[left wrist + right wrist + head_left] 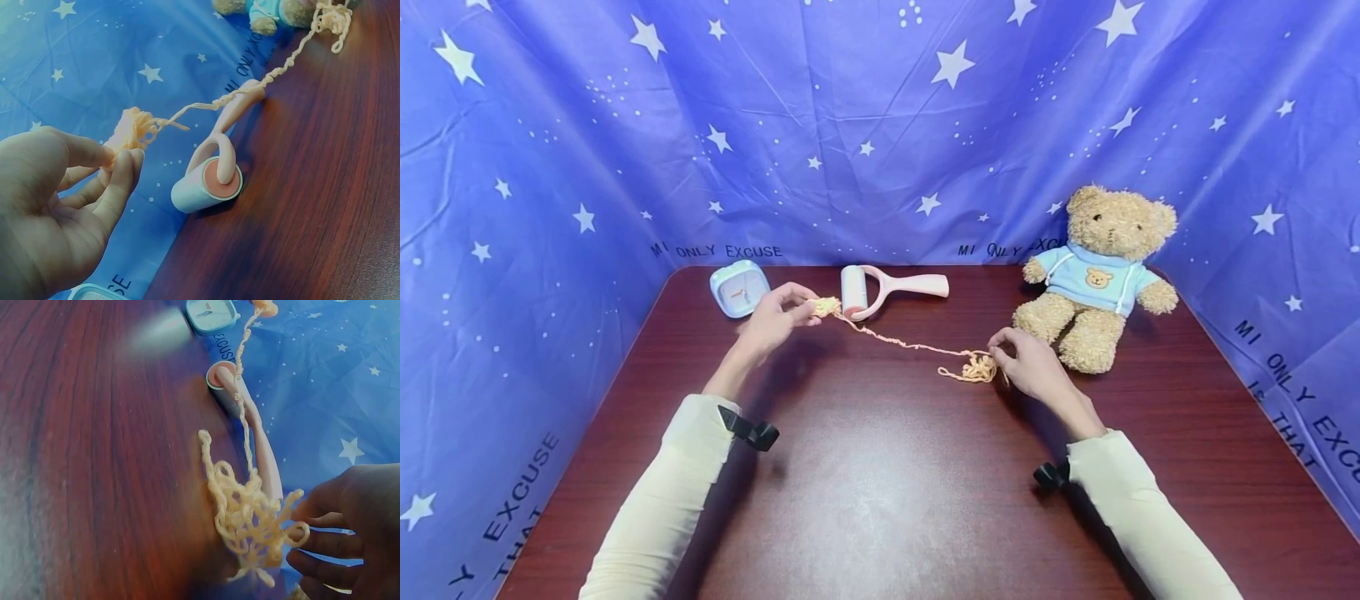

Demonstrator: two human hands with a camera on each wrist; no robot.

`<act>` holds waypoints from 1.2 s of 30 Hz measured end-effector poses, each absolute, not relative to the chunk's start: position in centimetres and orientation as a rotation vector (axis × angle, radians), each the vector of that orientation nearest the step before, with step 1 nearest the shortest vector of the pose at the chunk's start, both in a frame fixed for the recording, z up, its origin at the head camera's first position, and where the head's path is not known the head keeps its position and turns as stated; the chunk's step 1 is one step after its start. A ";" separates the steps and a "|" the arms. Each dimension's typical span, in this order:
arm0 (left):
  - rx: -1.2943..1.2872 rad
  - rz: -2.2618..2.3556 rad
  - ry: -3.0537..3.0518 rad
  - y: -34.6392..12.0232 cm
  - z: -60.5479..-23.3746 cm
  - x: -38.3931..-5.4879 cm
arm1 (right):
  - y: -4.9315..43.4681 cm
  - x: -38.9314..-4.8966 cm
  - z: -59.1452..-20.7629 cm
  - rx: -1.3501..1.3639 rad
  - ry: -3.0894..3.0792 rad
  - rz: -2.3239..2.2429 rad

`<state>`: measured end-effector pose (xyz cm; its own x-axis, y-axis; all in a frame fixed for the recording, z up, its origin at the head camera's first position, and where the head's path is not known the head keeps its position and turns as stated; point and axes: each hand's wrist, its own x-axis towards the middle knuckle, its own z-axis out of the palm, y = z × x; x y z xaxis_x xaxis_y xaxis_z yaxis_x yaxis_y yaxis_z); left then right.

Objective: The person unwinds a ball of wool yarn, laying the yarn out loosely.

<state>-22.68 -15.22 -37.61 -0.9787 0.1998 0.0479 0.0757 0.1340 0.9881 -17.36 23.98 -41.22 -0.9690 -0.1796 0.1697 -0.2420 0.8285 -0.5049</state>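
A length of pale yellow-orange yarn point(895, 340) stretches between my two hands, twisted and knotted along its middle. My left hand point(777, 317) pinches a bunched clump of the yarn point(128, 131) between thumb and fingertips. At the other end, my right hand point(1036, 365) pinches the edge of a loose, loopy tangle point(250, 515), and a free loop sticks out to its left. Behind the strand lies a lint roller point(853, 292) with a pink handle, partly overlapped by the yarn in both wrist views.
Just behind my left hand stands a light blue clock point(739, 288). A teddy bear point(1097, 279) in a blue hoodie sits at the back right, close to my right hand. Blue star-printed cloth point(865, 125) surrounds the dark wooden table point(865, 500) at the back and sides.
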 end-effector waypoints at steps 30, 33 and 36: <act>0.325 1.969 2.287 -14.6 -37.5 -22.8 | 7.8 -20.8 -40.9 0.698 -2.729 1.136; 0.320 1.957 2.299 -14.5 -37.4 -22.8 | 7.0 -21.1 -41.4 0.690 -2.674 1.218; 0.319 1.959 2.294 -14.4 -37.4 -22.9 | 6.5 -21.3 -41.6 0.647 -2.633 1.258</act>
